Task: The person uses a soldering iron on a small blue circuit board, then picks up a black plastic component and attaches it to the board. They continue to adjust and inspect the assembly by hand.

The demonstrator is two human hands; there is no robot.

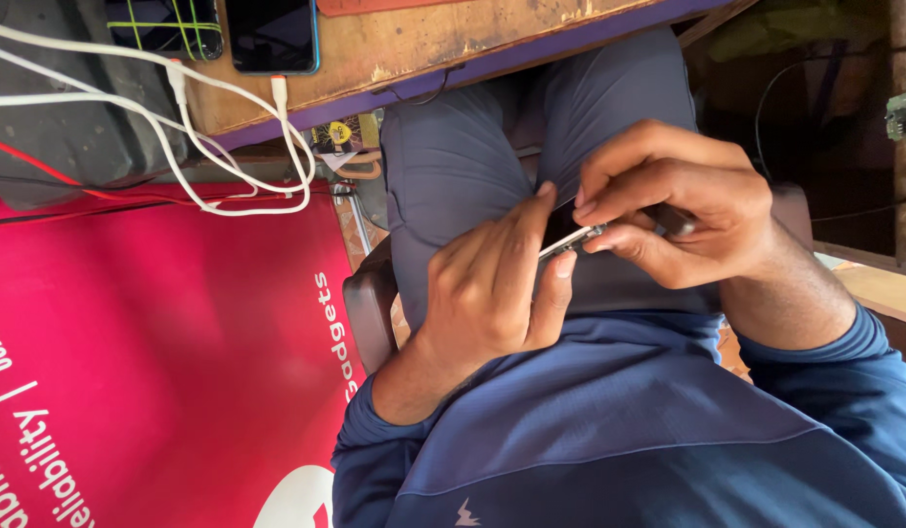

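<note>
Over the lap, both hands close on one thin dark device with a metal edge (582, 235), probably a phone, held edge-on just above the grey trousers (453, 166). Left hand (487, 284) grips its near end, thumb along the rim; right hand (683, 210) pinches the far end, fingers curled over the top. Blue long sleeves (844, 381) cover both arms. Beyond the knees, a worn wooden surface (423, 39) carries a dark phone (272, 34) with a white cable (228, 147) plugged in. Red printed banner (159, 372) hangs beside it.
</note>
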